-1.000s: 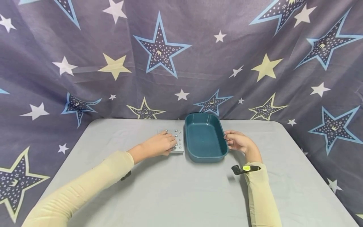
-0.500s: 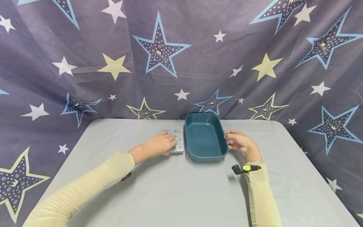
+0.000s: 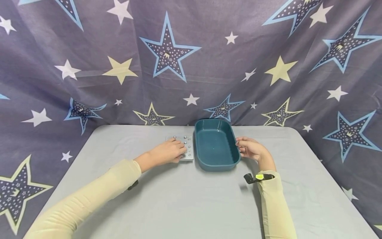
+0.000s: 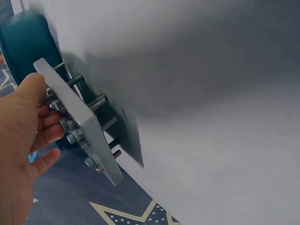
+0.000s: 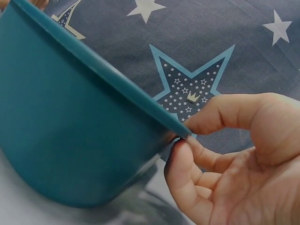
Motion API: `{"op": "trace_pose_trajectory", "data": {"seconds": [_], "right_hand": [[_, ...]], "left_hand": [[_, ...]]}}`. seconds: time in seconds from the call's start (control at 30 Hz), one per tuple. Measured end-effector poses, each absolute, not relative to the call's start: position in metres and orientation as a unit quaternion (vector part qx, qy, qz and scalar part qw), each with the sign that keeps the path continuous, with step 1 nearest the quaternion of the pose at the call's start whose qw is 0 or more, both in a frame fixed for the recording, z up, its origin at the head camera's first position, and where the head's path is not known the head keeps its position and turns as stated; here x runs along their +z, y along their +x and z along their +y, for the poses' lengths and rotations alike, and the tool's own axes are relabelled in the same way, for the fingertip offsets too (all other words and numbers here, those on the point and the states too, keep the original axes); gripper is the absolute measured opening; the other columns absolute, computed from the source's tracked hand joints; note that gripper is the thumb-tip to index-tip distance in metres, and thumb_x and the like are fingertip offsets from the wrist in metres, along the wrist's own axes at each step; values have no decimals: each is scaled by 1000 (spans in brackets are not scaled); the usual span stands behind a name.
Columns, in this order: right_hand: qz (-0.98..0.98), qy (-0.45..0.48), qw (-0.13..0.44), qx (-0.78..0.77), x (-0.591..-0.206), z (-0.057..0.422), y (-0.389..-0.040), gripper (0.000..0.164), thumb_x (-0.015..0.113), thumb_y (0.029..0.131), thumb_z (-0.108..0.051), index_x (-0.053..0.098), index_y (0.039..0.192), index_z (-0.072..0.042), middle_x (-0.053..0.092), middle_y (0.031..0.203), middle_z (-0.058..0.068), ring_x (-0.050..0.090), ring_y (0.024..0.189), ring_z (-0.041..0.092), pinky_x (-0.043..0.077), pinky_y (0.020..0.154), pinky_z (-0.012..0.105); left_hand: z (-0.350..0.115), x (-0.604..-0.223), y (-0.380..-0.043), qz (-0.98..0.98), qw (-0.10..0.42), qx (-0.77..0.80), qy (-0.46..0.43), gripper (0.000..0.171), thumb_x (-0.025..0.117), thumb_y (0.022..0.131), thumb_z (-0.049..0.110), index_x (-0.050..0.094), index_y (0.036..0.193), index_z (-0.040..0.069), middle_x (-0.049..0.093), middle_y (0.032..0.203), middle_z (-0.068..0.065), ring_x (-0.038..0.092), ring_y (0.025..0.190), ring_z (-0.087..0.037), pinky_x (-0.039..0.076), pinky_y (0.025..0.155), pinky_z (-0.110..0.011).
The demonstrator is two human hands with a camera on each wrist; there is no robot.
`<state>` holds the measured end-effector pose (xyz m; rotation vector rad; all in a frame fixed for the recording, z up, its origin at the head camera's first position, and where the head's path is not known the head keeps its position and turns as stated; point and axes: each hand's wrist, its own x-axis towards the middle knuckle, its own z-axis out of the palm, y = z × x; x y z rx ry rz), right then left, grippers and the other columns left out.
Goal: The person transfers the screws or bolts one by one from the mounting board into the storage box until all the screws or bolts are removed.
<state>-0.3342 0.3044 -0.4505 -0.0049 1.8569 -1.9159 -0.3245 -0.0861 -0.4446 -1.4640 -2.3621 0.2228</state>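
A silver metal plate [image 3: 187, 158] set with several bolts lies left of a teal plastic basin [image 3: 213, 146]. In the left wrist view, the plate [image 4: 70, 97] shows bolt heads [image 4: 71, 138] on its upper face and shanks sticking out below. My left hand [image 3: 167, 152] is over the plate's left part, thumb and fingers curled at a bolt there, which they mostly hide. At the basin's right side, my right hand [image 3: 251, 148] pinches its rim; in the right wrist view the thumb is above the basin's rim [image 5: 117, 82] and a finger below.
A pale grey cloth [image 3: 185, 205] covers the table. A dark curtain [image 3: 221, 83] printed with stars hangs directly behind the table's back edge, close to the basin. A black strap [image 3: 259, 178] with a small device is on the right wrist.
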Motion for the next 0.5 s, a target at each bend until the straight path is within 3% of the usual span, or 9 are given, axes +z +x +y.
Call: {"op": "trace_pose_trajectory", "data": {"seconds": [0.5], "right_hand": [[675,-4,236,-699,-454,306,-336,21,44,96,0,43,116,-8,57,77,-9,55,67,2,50,65,20]], "left_hand": [[-88,-444,-321,-831,175,62,-524,14,72,91,20,66,100,12,70,95,-1,66,94,-20,53,96,-41]]}}
